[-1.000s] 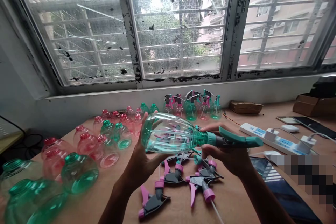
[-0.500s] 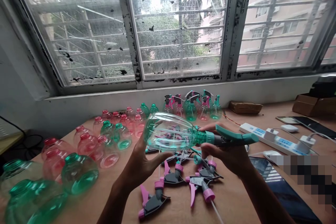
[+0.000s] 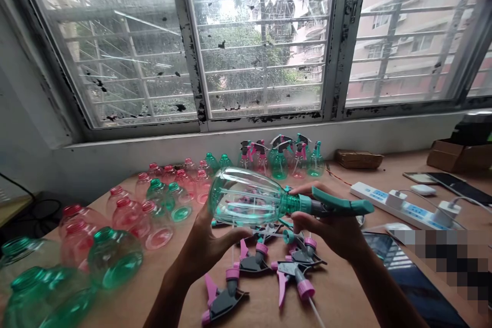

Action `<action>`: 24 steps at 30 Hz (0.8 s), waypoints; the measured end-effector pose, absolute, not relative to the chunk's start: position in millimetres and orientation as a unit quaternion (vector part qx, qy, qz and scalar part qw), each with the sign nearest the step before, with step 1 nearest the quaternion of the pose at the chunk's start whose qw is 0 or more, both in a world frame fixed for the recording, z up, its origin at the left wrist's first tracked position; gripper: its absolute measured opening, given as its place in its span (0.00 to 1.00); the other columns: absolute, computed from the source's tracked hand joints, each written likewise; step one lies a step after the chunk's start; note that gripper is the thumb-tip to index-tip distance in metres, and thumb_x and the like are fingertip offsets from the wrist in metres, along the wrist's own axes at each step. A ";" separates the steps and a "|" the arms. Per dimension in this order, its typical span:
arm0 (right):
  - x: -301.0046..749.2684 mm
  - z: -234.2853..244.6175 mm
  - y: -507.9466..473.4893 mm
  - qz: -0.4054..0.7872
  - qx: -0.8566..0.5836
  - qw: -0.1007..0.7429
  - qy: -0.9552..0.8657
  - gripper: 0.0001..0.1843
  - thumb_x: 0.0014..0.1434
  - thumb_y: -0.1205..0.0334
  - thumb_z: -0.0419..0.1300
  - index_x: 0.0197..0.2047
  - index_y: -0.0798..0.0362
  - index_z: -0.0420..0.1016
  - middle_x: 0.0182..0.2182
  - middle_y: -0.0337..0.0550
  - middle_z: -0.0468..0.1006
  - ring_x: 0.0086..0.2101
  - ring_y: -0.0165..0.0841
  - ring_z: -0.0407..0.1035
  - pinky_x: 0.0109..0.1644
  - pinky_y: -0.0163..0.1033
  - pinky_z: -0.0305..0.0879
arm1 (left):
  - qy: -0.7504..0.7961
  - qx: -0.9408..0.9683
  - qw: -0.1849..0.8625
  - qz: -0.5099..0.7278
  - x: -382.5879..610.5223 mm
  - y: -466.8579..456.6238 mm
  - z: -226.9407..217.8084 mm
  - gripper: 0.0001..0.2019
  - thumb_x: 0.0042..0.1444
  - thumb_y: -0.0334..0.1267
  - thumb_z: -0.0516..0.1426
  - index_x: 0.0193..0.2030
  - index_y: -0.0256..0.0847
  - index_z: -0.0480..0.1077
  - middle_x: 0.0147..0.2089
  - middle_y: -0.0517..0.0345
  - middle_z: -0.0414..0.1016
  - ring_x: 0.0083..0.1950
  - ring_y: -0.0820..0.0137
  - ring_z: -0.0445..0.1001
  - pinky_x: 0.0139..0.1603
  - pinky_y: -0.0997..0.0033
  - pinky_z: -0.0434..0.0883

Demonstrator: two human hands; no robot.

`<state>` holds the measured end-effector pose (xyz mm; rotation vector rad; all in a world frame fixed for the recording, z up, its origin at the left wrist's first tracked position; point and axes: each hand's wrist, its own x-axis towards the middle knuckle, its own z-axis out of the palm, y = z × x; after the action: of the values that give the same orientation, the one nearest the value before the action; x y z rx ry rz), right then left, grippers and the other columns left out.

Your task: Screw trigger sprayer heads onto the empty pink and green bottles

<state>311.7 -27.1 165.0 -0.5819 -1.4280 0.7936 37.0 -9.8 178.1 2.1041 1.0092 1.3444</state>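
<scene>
A clear teal spray bottle [image 3: 246,197] lies sideways in the air above the table, base to the left. My left hand [image 3: 209,243] cups its body from below, fingers wrapped round it. At the bottle's neck sits a teal and grey trigger sprayer head [image 3: 334,207], gripped by my right hand [image 3: 330,225]. Under my hands, several loose pink and grey sprayer heads [image 3: 265,261] lie on the wooden table [image 3: 180,277].
Empty pink and green bottles [image 3: 126,215] lie across the table's left side. Finished bottles [image 3: 280,156] stand at the back under the window. A white power strip [image 3: 400,202], a phone [image 3: 418,277] and cardboard boxes [image 3: 453,154] occupy the right.
The bottle has turned slightly in my hands and dropped a little. Both hands keep their grip.
</scene>
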 end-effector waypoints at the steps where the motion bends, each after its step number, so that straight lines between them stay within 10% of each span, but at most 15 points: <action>1: 311.9 166.2 -27.6 0.340 -0.255 0.647 -0.633 0.15 0.59 0.57 0.81 0.45 0.47 0.83 0.24 0.29 0.84 0.22 0.29 0.81 0.28 0.28 0.78 | 0.368 0.763 0.226 0.480 36.5 -10.5 179.7 0.34 0.59 0.56 0.70 0.68 0.47 0.71 0.59 0.51 0.85 0.61 0.52 0.84 0.64 0.53 0.81; 18: 314.6 165.9 -25.7 0.289 -0.258 0.633 -0.670 0.15 0.60 0.59 0.80 0.48 0.45 0.83 0.23 0.30 0.83 0.22 0.30 0.79 0.28 0.31 0.75 | 0.350 0.759 0.265 0.480 35.0 -11.3 182.2 0.37 0.58 0.58 0.70 0.71 0.47 0.69 0.57 0.49 0.86 0.60 0.49 0.85 0.62 0.50 0.83; 24: 313.7 164.5 -25.7 0.285 -0.262 0.633 -0.670 0.14 0.62 0.56 0.79 0.48 0.44 0.83 0.23 0.30 0.82 0.22 0.31 0.79 0.28 0.33 0.75 | 0.359 0.753 0.162 0.527 38.8 -7.4 177.6 0.51 0.60 0.54 0.70 0.83 0.58 0.48 0.79 0.45 0.67 0.78 0.47 0.69 0.75 0.44 0.72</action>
<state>313.7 -25.7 164.5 -0.5990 -1.5332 0.6519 38.8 -7.4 177.6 2.1499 1.0246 1.5044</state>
